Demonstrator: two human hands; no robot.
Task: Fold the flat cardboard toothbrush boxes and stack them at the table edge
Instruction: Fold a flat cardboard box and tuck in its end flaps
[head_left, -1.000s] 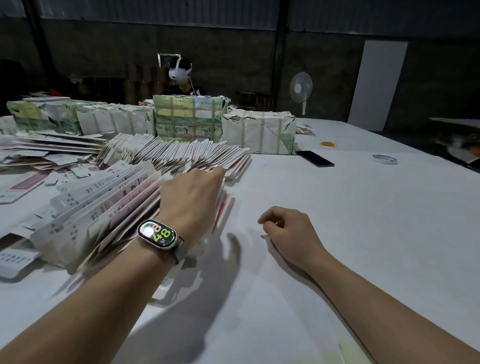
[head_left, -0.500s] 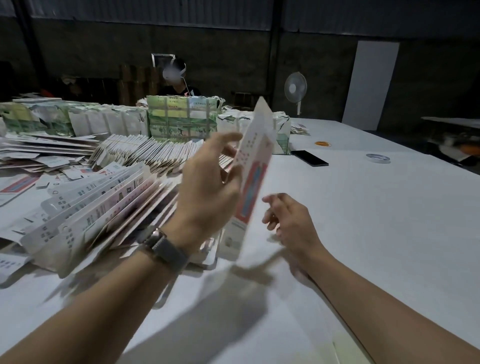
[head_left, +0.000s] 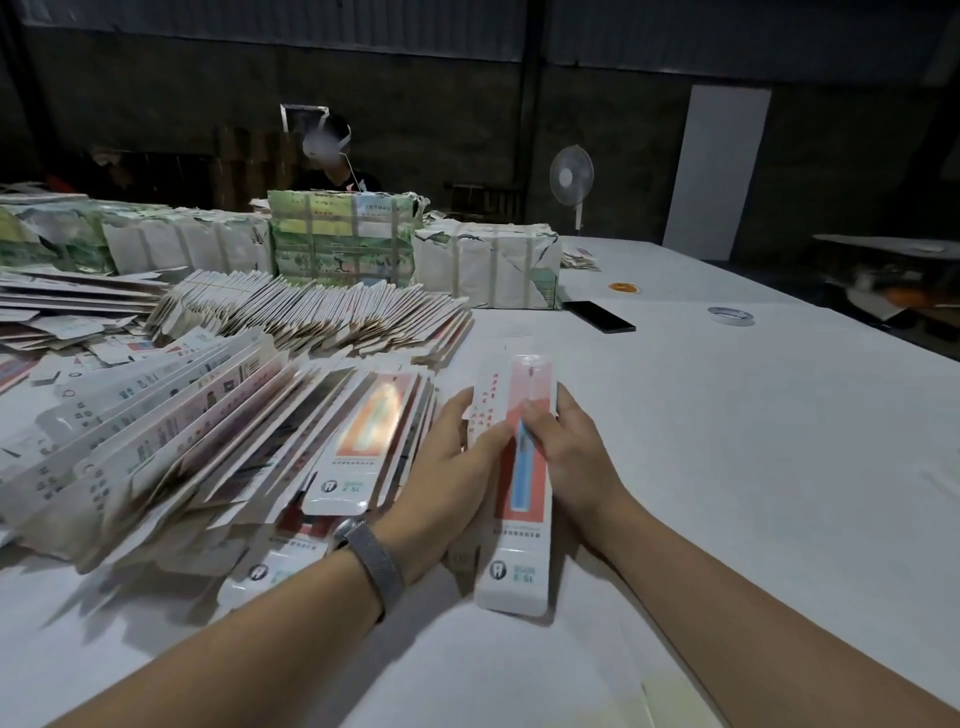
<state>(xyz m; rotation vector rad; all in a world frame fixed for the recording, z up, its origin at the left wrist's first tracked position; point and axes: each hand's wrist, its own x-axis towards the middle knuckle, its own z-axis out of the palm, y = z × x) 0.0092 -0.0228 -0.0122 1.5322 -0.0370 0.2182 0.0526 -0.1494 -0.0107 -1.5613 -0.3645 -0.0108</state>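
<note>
Flat boxes (head_left: 218, 431) left of held box (head_left: 522, 499); bundles (head_left: 343, 244) behind.

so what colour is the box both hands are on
White with a salmon-red panel and a blue toothbrush picture: the box, seen in the head view.

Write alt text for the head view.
Both hands, left hand and right hand, hold one flat toothbrush box on a white table. Fanned flat boxes lie to its left, wrapped bundles behind.
</note>
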